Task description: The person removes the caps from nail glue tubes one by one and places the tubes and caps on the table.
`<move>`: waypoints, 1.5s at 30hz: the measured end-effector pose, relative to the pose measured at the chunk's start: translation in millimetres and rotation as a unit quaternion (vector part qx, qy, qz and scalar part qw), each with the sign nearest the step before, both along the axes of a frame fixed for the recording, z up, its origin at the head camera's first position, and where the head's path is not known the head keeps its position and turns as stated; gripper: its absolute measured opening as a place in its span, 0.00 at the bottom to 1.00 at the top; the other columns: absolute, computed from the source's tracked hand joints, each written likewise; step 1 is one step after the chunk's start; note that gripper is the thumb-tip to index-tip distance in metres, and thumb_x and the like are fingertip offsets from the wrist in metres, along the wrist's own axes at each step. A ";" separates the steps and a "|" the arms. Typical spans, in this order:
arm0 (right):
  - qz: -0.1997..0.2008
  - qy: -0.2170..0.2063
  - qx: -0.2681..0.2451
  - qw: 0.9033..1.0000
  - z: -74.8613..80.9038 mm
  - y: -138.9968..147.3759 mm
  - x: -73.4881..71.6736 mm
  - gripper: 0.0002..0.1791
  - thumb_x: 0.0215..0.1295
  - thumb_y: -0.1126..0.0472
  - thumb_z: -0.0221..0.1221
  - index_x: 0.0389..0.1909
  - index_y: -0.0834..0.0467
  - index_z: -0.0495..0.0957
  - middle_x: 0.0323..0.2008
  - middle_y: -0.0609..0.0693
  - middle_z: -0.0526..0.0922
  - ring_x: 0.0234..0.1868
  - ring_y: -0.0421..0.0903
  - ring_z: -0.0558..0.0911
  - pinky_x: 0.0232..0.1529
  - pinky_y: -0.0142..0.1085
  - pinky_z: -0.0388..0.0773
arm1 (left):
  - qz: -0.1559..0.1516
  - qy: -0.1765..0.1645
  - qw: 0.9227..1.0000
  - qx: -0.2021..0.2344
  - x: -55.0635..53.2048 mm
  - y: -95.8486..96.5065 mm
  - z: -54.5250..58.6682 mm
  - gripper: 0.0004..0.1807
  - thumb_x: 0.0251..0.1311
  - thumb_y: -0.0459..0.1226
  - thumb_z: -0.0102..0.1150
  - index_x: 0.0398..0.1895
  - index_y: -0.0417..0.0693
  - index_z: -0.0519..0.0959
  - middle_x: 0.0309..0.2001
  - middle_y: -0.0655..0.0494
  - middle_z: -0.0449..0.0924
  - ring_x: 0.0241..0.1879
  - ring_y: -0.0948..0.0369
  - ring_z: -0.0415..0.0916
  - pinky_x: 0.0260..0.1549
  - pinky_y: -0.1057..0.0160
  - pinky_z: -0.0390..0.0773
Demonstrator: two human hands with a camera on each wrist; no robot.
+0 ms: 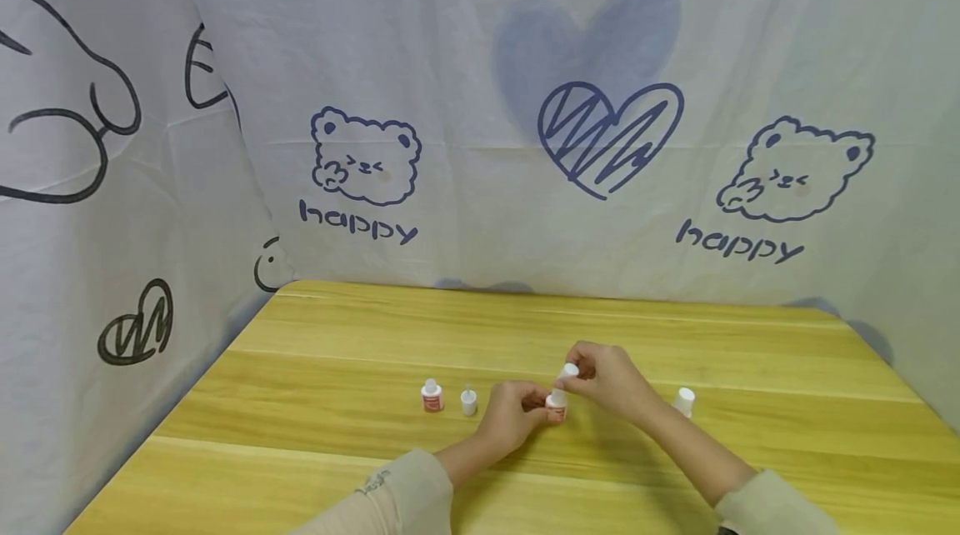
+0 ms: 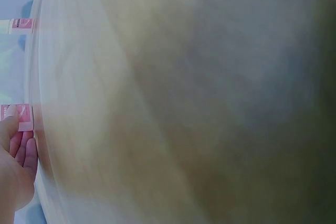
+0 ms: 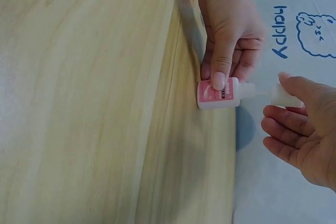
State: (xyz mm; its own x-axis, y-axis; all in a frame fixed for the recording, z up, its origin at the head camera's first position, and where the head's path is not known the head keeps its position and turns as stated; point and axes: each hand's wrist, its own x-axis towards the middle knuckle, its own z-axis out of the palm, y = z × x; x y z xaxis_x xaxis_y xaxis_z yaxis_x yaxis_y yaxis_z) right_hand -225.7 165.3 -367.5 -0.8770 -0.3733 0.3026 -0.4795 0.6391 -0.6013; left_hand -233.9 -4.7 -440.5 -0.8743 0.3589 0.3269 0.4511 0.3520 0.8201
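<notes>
My left hand (image 1: 512, 416) holds a small white bottle with a pink label (image 1: 556, 408) upright on the table, thumb on the label in the right wrist view. Just above its neck, my right hand (image 1: 611, 381) pinches a white cap (image 3: 286, 97) between thumb and fingers. A thin pale stem (image 3: 257, 93) spans the gap between cap and neck. To the left of my left hand lies a loose white cap (image 1: 468, 403), its slim stem pointing up. Beside that stands a second pink-labelled bottle (image 1: 432, 397) with a whitish neck on top.
Partly behind my right forearm is another white-capped bottle (image 1: 684, 402), its lower part hidden. The wood-grain table (image 1: 360, 335) reaches back to a white cloth (image 1: 480, 210) printed with bears and hearts. The left wrist view is mostly filled by blurred table surface.
</notes>
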 end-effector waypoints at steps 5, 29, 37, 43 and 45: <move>0.012 0.006 0.011 1.000 3.1 3.0 -1.1 0.08 0.53 0.64 0.66 0.26 0.62 0.75 0.21 0.48 0.80 0.22 0.31 0.71 0.22 0.25 0.71 | -0.002 -0.005 1.000 0.006 -0.3 0.6 0.0 0.10 0.48 0.34 0.67 0.31 0.35 0.83 0.31 0.45 0.85 0.30 0.59 0.83 0.29 0.77 0.77; 0.009 -0.023 0.012 1.000 19.2 14.5 2.5 0.08 0.53 0.64 0.66 0.27 0.60 0.75 0.21 0.46 0.77 0.22 0.33 0.69 0.22 0.26 0.70 | -0.005 -0.013 1.000 0.013 -0.6 0.3 -1.6 0.09 0.48 0.32 0.67 0.31 0.35 0.83 0.31 0.46 0.85 0.29 0.62 0.82 0.28 0.77 0.77; -0.020 -0.010 0.017 1.000 18.4 19.8 3.7 0.09 0.51 0.65 0.67 0.25 0.58 0.74 0.23 0.46 0.79 0.28 0.37 0.77 0.30 0.28 0.75 | -0.006 -0.012 1.000 0.014 -1.0 0.7 -1.5 0.08 0.47 0.32 0.67 0.31 0.35 0.83 0.31 0.46 0.85 0.29 0.62 0.83 0.28 0.78 0.77; -0.050 0.006 -0.032 0.998 4.5 19.6 6.8 0.10 0.50 0.67 0.67 0.21 0.58 0.73 0.25 0.47 0.81 0.34 0.46 0.83 0.36 0.36 0.81 | 0.002 -0.001 1.000 0.003 -0.5 1.0 -1.4 0.09 0.48 0.33 0.67 0.32 0.35 0.83 0.31 0.46 0.85 0.29 0.62 0.82 0.29 0.77 0.77; -0.061 0.012 -0.050 0.997 -1.2 19.2 8.1 0.10 0.49 0.68 0.67 0.21 0.59 0.74 0.26 0.49 0.81 0.34 0.48 0.83 0.36 0.36 0.82 | 0.003 0.002 1.000 0.000 -0.3 1.1 -1.4 0.09 0.48 0.33 0.67 0.32 0.35 0.83 0.31 0.46 0.85 0.29 0.62 0.82 0.29 0.77 0.77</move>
State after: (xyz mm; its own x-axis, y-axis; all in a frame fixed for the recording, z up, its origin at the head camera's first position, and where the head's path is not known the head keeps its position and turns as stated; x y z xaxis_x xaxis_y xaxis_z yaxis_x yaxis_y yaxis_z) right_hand -217.6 184.6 -368.7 -0.9063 -0.2313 0.3538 -0.4165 0.6311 -0.6544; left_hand -234.1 -3.6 -442.0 -0.8755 0.3535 0.3293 0.4514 0.3554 0.8185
